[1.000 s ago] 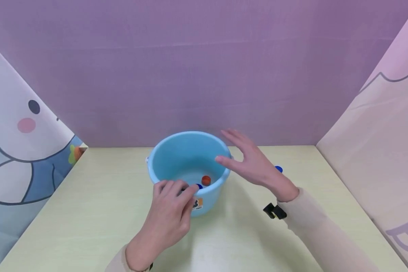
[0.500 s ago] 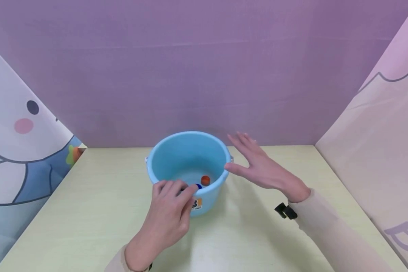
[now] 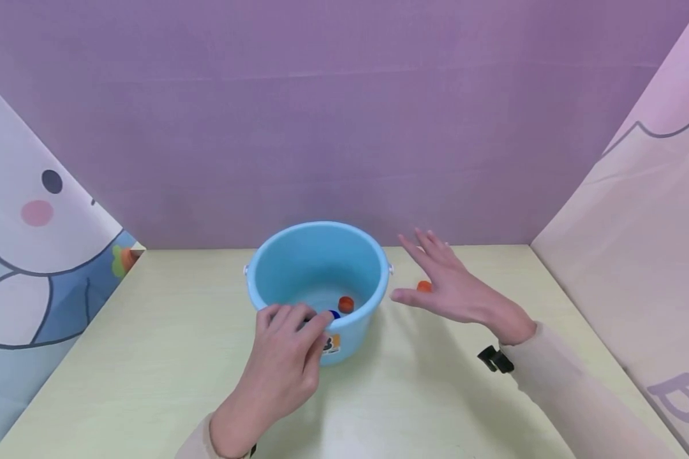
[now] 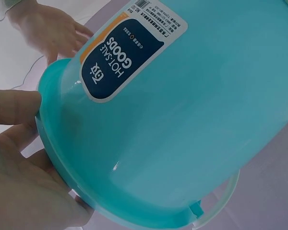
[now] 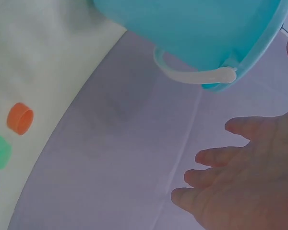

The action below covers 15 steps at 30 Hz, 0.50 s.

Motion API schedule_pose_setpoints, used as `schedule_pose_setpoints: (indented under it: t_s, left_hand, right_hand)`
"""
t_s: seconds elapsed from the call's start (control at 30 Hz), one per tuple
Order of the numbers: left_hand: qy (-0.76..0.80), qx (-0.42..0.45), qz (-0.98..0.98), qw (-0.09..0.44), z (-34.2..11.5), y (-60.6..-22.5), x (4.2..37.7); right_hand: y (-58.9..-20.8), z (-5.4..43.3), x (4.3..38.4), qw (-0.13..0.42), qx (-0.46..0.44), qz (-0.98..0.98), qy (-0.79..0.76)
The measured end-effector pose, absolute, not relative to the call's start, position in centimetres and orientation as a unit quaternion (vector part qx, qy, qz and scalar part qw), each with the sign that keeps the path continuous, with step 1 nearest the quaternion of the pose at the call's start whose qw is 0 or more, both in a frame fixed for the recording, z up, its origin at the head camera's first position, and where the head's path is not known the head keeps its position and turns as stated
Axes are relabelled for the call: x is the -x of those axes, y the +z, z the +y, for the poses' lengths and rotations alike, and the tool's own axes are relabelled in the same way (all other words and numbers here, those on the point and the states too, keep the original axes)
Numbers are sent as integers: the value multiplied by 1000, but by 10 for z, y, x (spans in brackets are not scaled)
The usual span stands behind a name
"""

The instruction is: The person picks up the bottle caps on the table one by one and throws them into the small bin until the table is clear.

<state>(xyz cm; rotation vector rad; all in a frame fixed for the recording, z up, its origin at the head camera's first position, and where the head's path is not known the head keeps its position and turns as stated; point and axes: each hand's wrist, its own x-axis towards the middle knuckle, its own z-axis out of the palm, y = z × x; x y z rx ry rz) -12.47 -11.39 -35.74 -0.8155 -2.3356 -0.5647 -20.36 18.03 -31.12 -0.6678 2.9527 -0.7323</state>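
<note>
At lower centre, a blue bucket (image 3: 353,341) is being gripped at its near rim by the left hand (image 3: 284,357), fingers curled. Inside, a blue piece (image 3: 335,314) and an orange cap (image 3: 346,305) are being held. Right of centre, the right hand (image 3: 459,293), fingers spread, is being held before a second orange cap (image 3: 423,286).
</note>
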Motion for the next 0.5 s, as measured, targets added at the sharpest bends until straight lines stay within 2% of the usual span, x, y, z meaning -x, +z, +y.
schedule_pose_setpoints:
  t_s: [0.5]
  left_hand:
    - [-216,308,-878,295,-115,-359,125]
  right_hand:
    - [-324,199,206,18,199,956,-216]
